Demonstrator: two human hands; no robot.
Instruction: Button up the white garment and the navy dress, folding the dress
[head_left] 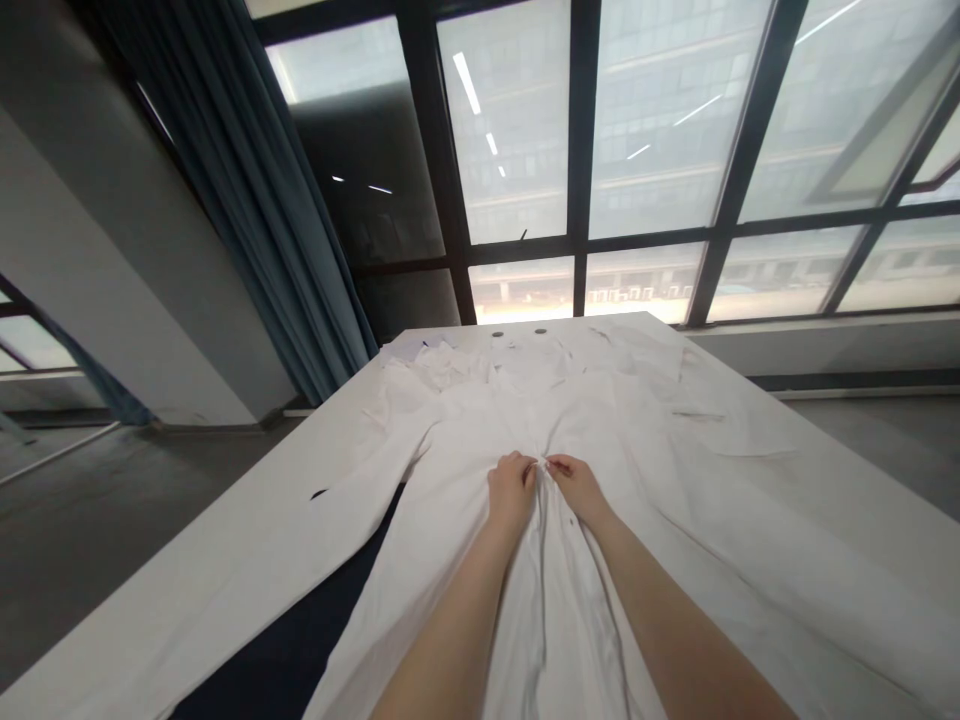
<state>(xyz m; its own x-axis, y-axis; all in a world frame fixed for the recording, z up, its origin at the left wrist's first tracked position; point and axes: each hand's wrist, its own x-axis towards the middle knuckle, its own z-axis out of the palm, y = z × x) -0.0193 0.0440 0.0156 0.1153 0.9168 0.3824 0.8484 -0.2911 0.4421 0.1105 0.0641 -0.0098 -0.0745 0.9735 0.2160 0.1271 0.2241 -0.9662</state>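
Observation:
A white long-sleeved shirt (450, 480) lies spread out in front of me, its sleeves angled down to either side and its lower part running out of the bottom of the view. At the middle of its front, where the two edges meet, my left hand (514, 485) pinches the cloth with bent fingers. My right hand (577, 485) pinches the opposite edge just beside it, and the fingertips almost touch. Folds run from the pinched spot toward me. Whether a button sits between the fingers is too small to make out.
Under the shirt stands a long white table (247, 540), with two dark round spots near its far edge. Dark navy cloth (300, 630) shows below the left sleeve. More crumpled white fabric (442, 365) lies farther back. Beyond are a blue curtain (247, 200) and large windows.

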